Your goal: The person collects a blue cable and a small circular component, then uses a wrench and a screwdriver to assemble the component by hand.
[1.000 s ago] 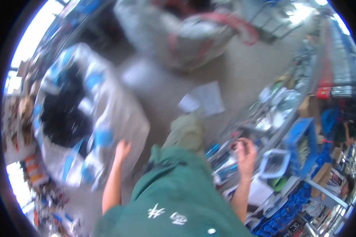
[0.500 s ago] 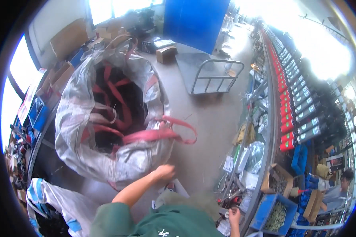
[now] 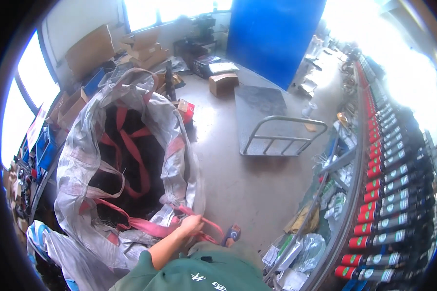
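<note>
A large white woven bulk bag [image 3: 73,179] stands on the left with its mouth wide, its dark inside crossed by red straps. My left hand [image 3: 192,224] is at the bag's near right rim, fingers curled at the red strap [image 3: 150,227]. Part of the strap lies behind the hand and wrist, and its loop sticks out to the right, toward my foot [image 3: 232,235]. My right hand is out of the picture.
A second white bag with blue stripes [image 3: 58,247] slumps at the lower left. Ahead is a grey platform cart [image 3: 262,111] with a tube handle. Racked black-and-red cylinders [image 3: 378,228] line the right, above plastic-wrapped parts [image 3: 310,252]. A cardboard box [image 3: 224,85] lies beyond.
The view has shifted, bringing the bag's near rim closer to my body. My left hand, apart from the strap before, now meets it. My right hand, holding something small, has left the picture.
</note>
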The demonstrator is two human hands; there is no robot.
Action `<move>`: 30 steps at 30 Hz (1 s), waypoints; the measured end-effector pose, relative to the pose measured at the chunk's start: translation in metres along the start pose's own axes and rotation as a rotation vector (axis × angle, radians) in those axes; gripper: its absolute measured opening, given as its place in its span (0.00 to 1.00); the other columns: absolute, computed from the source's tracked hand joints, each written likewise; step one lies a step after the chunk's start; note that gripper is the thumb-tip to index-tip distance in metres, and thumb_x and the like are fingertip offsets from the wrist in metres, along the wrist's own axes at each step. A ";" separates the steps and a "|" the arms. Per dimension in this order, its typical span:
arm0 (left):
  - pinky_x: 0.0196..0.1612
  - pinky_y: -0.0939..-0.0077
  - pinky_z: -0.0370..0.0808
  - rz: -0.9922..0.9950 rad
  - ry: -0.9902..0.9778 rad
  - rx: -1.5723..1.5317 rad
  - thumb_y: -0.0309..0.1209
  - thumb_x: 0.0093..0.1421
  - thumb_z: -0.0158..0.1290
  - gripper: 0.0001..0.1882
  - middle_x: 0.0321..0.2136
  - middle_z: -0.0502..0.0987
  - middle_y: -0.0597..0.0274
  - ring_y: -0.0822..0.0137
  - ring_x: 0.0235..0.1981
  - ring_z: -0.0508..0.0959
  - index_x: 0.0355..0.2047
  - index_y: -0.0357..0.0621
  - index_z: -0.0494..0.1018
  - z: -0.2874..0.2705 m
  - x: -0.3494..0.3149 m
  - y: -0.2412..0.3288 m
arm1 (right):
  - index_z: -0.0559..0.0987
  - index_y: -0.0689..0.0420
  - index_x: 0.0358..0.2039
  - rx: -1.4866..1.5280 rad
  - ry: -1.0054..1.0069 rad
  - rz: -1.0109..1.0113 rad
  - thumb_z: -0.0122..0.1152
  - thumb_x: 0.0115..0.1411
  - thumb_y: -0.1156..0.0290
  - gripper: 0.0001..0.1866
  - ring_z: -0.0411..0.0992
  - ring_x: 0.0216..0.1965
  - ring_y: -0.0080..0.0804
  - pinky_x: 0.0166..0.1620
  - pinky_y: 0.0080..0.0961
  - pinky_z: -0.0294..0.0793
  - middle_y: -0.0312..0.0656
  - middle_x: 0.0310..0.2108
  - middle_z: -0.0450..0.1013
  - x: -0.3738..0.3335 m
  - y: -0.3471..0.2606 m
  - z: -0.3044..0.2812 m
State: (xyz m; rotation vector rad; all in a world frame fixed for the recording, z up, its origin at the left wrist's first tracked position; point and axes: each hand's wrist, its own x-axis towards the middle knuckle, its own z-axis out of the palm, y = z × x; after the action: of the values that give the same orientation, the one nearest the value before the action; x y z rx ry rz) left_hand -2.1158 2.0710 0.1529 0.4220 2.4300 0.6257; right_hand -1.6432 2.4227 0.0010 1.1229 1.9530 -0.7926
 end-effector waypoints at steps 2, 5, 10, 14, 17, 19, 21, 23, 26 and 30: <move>0.44 0.49 0.78 -0.123 0.052 -0.119 0.42 0.60 0.56 0.18 0.34 0.82 0.42 0.43 0.38 0.83 0.38 0.37 0.79 -0.030 0.004 -0.002 | 0.82 0.65 0.43 -0.101 -0.013 -0.002 0.64 0.54 0.61 0.22 0.80 0.41 0.49 0.46 0.41 0.79 0.58 0.38 0.80 0.066 -0.053 -0.100; 0.44 0.54 0.78 -0.271 0.273 -0.266 0.40 0.60 0.56 0.16 0.33 0.83 0.44 0.45 0.37 0.83 0.38 0.39 0.79 -0.055 0.036 -0.006 | 0.82 0.68 0.43 -0.218 0.063 -0.055 0.61 0.52 0.60 0.24 0.80 0.45 0.49 0.50 0.41 0.78 0.60 0.40 0.80 0.200 -0.177 -0.261; 0.43 0.55 0.79 -0.304 0.468 -0.398 0.37 0.59 0.55 0.15 0.32 0.82 0.44 0.44 0.36 0.83 0.38 0.37 0.78 -0.125 0.144 0.020 | 0.82 0.65 0.41 -0.068 0.545 -0.355 0.63 0.57 0.57 0.22 0.78 0.45 0.54 0.49 0.42 0.77 0.57 0.39 0.80 0.352 -0.472 -0.468; 0.47 0.54 0.78 -0.330 0.274 -0.228 0.41 0.60 0.54 0.18 0.36 0.83 0.48 0.47 0.42 0.82 0.43 0.40 0.78 -0.209 0.250 -0.002 | 0.83 0.61 0.40 -0.007 0.403 -0.509 0.63 0.58 0.57 0.19 0.79 0.45 0.51 0.49 0.41 0.77 0.54 0.40 0.81 0.382 -0.648 -0.500; 0.47 0.54 0.78 -0.290 0.218 -0.216 0.42 0.61 0.53 0.19 0.37 0.83 0.49 0.47 0.43 0.82 0.44 0.41 0.78 -0.288 0.367 -0.002 | 0.83 0.63 0.40 -0.137 0.352 -0.433 0.63 0.56 0.57 0.21 0.81 0.39 0.49 0.46 0.41 0.79 0.53 0.33 0.82 0.414 -0.661 -0.490; 0.47 0.55 0.78 -0.233 0.238 -0.273 0.42 0.61 0.53 0.18 0.37 0.83 0.49 0.47 0.43 0.81 0.44 0.42 0.78 -0.346 0.454 0.008 | 0.83 0.65 0.39 -0.108 0.234 -0.239 0.62 0.54 0.62 0.20 0.82 0.33 0.44 0.38 0.40 0.81 0.52 0.30 0.81 0.428 -0.648 -0.468; 0.47 0.55 0.78 -0.217 0.271 -0.285 0.41 0.61 0.54 0.18 0.37 0.83 0.49 0.48 0.42 0.81 0.44 0.42 0.77 -0.398 0.523 -0.002 | 0.85 0.64 0.34 -0.340 -0.029 -0.222 0.65 0.56 0.57 0.19 0.82 0.37 0.44 0.43 0.39 0.81 0.50 0.32 0.82 0.401 -0.683 -0.426; 0.46 0.54 0.77 -0.195 0.255 -0.206 0.41 0.62 0.54 0.17 0.36 0.82 0.50 0.48 0.41 0.81 0.45 0.41 0.76 -0.453 0.600 0.009 | 0.85 0.64 0.34 -0.362 -0.130 -0.193 0.64 0.57 0.58 0.19 0.82 0.37 0.43 0.43 0.39 0.81 0.50 0.32 0.82 0.388 -0.731 -0.409; 0.45 0.53 0.77 -0.013 0.223 -0.171 0.40 0.63 0.53 0.17 0.37 0.82 0.49 0.47 0.42 0.81 0.45 0.40 0.75 -0.528 0.726 0.014 | 0.85 0.64 0.34 -0.308 -0.193 -0.131 0.64 0.57 0.58 0.18 0.82 0.36 0.42 0.41 0.38 0.81 0.50 0.32 0.82 0.398 -0.829 -0.409; 0.45 0.52 0.77 0.095 0.120 -0.171 0.41 0.63 0.54 0.17 0.39 0.81 0.49 0.46 0.43 0.80 0.46 0.41 0.75 -0.619 0.870 -0.002 | 0.85 0.64 0.34 -0.260 -0.191 -0.120 0.64 0.58 0.59 0.18 0.81 0.34 0.40 0.40 0.37 0.81 0.50 0.32 0.82 0.457 -0.982 -0.436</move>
State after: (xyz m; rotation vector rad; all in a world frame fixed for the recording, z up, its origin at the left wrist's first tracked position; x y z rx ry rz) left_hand -3.1702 2.2332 0.1933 0.4417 2.4548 0.9156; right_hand -2.8041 2.5483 0.0022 0.7551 1.9098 -0.6584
